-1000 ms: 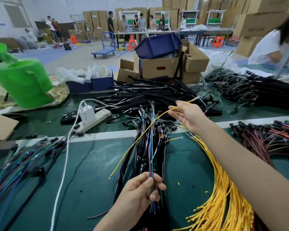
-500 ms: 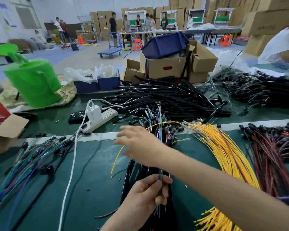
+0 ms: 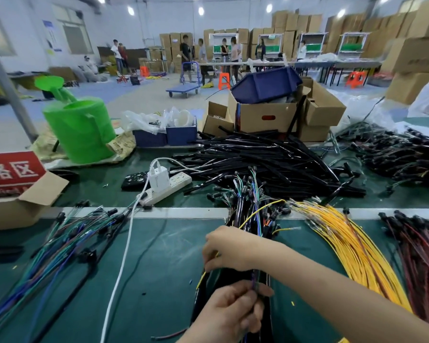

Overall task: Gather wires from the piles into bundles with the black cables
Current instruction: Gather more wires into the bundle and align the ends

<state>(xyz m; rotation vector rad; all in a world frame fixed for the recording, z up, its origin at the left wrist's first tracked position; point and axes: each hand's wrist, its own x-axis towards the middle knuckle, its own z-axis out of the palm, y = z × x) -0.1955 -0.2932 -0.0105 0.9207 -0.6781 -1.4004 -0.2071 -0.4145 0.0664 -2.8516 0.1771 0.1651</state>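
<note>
Bundle (image 3: 248, 219) of black cables and coloured wires lies mid-bench on the green mat (image 3: 159, 268); the left hand (image 3: 230, 310) grips its near end, fingers curled round it, while the right hand (image 3: 228, 248) just beyond pinches one yellow wire (image 3: 263, 207) against it, beside the yellow pile (image 3: 352, 246)

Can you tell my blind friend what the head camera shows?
The left hand grips a bundle of black cables on a green table while the right hand holds one yellow wire over it. A pile of yellow wires lies to the right.
</note>
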